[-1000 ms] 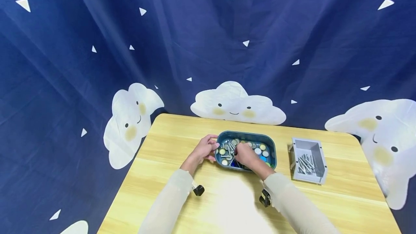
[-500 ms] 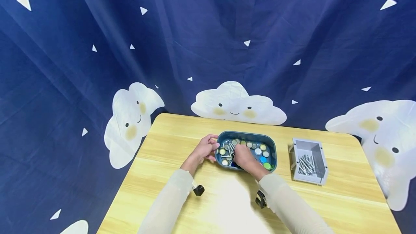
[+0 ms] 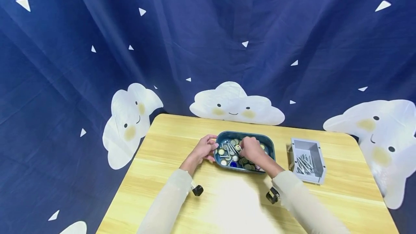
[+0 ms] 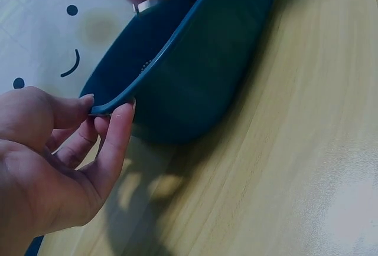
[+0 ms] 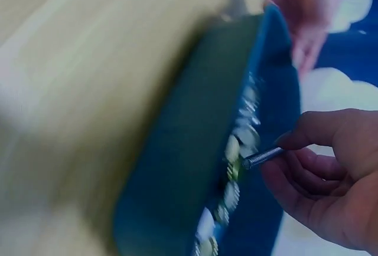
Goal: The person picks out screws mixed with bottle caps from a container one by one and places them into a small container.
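Screw (image 5: 263, 157) is pinched by right hand (image 3: 251, 149) over tub (image 4: 189, 85), left hand (image 3: 204, 148) pinching its rim (image 4: 156, 62), grey box (image 3: 307, 147) apart.

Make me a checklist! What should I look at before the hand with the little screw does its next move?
1. Right hand pinching the screw: ok.
2. Left hand gripping the rim of the teal tub: ok.
3. Gray box open on top, with room left: looks ok.
4. No other screws left in the tub: not ok, several remain.
5. Screw not touching the bottle caps: cannot tell, too blurry.
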Demonstrator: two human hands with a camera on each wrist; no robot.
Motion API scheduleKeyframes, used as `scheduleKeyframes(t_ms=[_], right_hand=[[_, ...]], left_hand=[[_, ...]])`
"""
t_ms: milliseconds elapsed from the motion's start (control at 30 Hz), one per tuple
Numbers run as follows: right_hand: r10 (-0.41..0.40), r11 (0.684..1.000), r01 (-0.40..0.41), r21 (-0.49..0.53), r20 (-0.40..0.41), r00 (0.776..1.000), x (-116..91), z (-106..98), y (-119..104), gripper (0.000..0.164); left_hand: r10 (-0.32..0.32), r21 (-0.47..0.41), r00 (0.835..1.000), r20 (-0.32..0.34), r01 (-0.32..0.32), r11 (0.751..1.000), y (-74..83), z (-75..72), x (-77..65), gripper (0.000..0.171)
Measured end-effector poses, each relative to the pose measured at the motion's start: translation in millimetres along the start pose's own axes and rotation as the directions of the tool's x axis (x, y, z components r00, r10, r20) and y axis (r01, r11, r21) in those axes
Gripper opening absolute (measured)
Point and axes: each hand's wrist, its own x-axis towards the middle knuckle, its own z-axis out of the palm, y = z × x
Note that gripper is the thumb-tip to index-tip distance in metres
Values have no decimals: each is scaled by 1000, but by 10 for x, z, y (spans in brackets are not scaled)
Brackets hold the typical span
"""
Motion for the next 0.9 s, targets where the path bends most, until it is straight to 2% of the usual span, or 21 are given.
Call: scheduleKeyframes(t_ms=[100, 267, 400, 500, 633, 767, 833, 900], right_hand=[[47, 999, -46, 13, -10, 999, -70, -214, 104, 43], [100, 995, -99, 24, -44, 994, -224, -568, 352, 10], [108, 994, -107, 14, -91, 990, -369, -807, 580, 10], [139, 990, -135, 44, -92, 986, -474, -945, 765, 12], [193, 981, -188, 48, -122, 974, -600, -1044, 1044, 13], [241, 970, -240, 28, -179, 954, -689, -1046, 1311, 9], [268, 963, -268, 28, -171, 948, -718, -1017, 1427, 6], [287, 957, -288, 14, -150, 946, -738, -965, 1535, 11]], left_hand=[[1, 7, 1000, -9, -1, 1000, 7, 2, -13, 44], [4, 26, 1000, -15, -3, 1000, 39, 15, -38, 44], [5, 30, 1000, -13, -4, 1000, 23, 13, -22, 44], [4, 19, 1000, -10, -4, 1000, 2, 1, -7, 44], [4, 5, 1000, 0, -4, 1000, -6, -5, -2, 46], [6, 2, 1000, 5, -6, 1000, -1, 4, -12, 46], [8, 3, 1000, 3, -8, 1000, -1, 12, -15, 46], [8, 9, 1000, 1, -9, 1000, 0, 26, -18, 46]])
